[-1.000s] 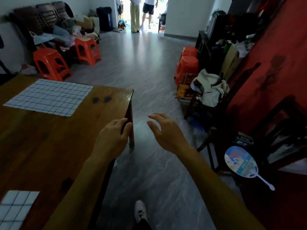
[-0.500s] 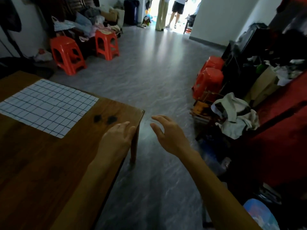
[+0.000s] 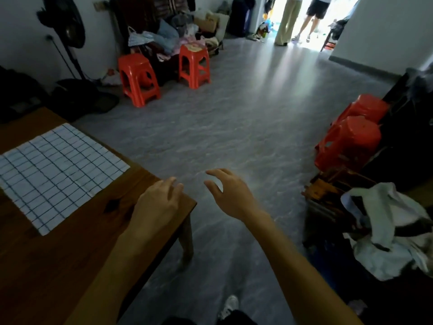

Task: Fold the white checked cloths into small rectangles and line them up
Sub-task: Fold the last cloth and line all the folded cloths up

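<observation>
- The white checked cloth (image 3: 56,174) lies spread flat on the wooden surface (image 3: 70,254), toward its far left part, with one corner reaching close to the surface's far edge.
- The left hand (image 3: 157,202) hovers over or rests on the near right corner of the surface, just beside the cloth's near edge but apart from it; its grip is released, fingers loosely extended and holding nothing. Whether it touches the wood cannot be told.
- The right hand (image 3: 229,195) hangs in the air past the surface's corner, above the grey floor (image 3: 234,113); its grip is also released, fingers spread and slightly bent, with nothing in it.
- The two hands sit near each other, a gap of floor showing between them.
- One leg of the surface (image 3: 186,240) stands below the corner.
- Two orange stools (image 3: 138,78) stand by the far wall, near a pile of clothes (image 3: 173,36).
- More stacked orange stools (image 3: 349,137) sit at the right.
- A crumpled pale garment (image 3: 384,228) lies at the right, near the stacked stools.
- Two people (image 3: 300,17) stand in the bright doorway.
- A white shoe (image 3: 228,306) shows at the bottom.
</observation>
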A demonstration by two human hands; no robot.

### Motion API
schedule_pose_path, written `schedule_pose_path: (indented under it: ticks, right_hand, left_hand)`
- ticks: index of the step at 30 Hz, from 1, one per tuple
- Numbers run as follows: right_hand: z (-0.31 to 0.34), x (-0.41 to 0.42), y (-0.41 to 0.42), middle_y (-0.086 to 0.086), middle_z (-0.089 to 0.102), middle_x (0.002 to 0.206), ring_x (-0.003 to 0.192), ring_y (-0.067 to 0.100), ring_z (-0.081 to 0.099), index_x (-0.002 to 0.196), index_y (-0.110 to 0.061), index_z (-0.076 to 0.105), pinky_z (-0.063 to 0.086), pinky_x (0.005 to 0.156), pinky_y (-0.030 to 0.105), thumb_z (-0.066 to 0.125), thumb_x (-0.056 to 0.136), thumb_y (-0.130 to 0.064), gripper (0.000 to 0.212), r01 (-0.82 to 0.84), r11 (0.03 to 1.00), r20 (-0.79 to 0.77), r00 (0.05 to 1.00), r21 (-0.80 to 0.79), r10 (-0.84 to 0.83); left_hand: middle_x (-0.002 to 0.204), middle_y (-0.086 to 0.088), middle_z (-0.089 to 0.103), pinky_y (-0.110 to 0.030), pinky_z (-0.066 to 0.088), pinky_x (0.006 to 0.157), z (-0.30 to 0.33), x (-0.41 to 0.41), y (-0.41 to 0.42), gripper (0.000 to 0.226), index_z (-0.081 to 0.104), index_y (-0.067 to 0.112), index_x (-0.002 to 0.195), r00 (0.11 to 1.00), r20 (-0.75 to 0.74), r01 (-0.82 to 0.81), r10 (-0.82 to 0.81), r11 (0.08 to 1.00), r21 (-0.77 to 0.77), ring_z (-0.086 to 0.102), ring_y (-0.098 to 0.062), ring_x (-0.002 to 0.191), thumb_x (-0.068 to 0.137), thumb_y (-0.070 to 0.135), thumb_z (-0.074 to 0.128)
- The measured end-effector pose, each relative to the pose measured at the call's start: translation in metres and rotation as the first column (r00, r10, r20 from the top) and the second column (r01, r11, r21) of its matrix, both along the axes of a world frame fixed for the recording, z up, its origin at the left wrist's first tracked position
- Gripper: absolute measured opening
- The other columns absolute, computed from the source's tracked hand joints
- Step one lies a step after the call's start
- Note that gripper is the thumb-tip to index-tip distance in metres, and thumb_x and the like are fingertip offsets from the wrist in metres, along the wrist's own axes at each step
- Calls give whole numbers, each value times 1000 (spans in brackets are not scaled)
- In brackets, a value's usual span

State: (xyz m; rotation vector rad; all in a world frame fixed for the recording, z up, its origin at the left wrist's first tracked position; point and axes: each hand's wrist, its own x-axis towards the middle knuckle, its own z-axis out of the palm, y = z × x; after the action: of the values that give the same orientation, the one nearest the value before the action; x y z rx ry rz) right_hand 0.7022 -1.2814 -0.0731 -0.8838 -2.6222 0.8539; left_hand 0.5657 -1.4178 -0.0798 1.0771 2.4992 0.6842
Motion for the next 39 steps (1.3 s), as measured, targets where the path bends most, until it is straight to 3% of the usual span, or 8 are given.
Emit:
schedule_pose_path:
  ticks: [5,9,12,19,23,29,34,39]
  right_hand:
    - [17,-44,78,1,54,134,119,20,52,134,-19,53,45,97,34,46,99,-37,39,-153,988,-27,988,21,154]
    - [14,-93,129,0,53,136,121,17,49,134,-20,52,39,95,25,45,100,-37,39,-299,953,-19,954,53,300]
    - [6,-142,162,-1,51,137,122,16,48,135,-20,51,33,92,18,44,101,-36,39,-414,909,6,910,49,414]
    - [2,-252,209,6,57,131,119,19,49,131,-14,56,35,93,20,50,100,-27,34,-633,769,74,774,89,629]
    - [11,-323,235,8,61,128,116,22,52,127,-9,60,33,93,15,53,98,-18,31,-726,679,50,687,112,725]
    - [-11,-414,240,4,55,135,123,18,48,132,-13,55,25,95,11,47,101,-29,36,-867,497,57,498,35,865]
    - [-40,-481,237,0,50,140,129,15,43,134,-19,52,30,108,23,46,100,-34,38,-955,288,44,285,-71,957]
    - [-42,-535,234,-1,56,131,120,12,49,130,-17,56,35,105,23,50,98,-34,36,-999,39,-29,40,-37,999]
  left_hand:
    - [146,-3,41,-38,30,108,15,-19,64,55,38,23,142,987,-42,-155,155,988,-11,37,-18,133,97,53,30]
    - [148,-3,38,-36,29,109,12,-51,105,56,37,22,143,965,-45,-257,257,966,-3,35,-18,135,97,53,29]
    - [148,-4,39,-36,30,108,2,-86,130,56,37,22,143,933,-34,-358,358,934,11,37,-19,134,97,52,29]
    - [145,-7,42,-39,33,107,-22,-173,171,54,39,18,142,817,112,-574,565,816,73,40,-22,131,98,49,31]
    - [144,-8,43,-39,33,107,-22,-215,184,54,40,17,141,760,98,-650,642,754,95,42,-22,130,97,48,32]
    - [140,-6,47,-39,37,105,-31,-258,185,53,42,18,139,583,61,-813,810,581,48,45,-22,127,97,48,33]
    - [137,-7,50,-35,38,100,-45,-276,198,46,44,16,137,368,56,-930,928,368,-3,48,-22,123,98,40,38]
    - [130,-5,54,-38,44,98,-47,-280,222,40,47,19,134,136,-15,-991,991,136,5,54,-19,114,97,36,43]
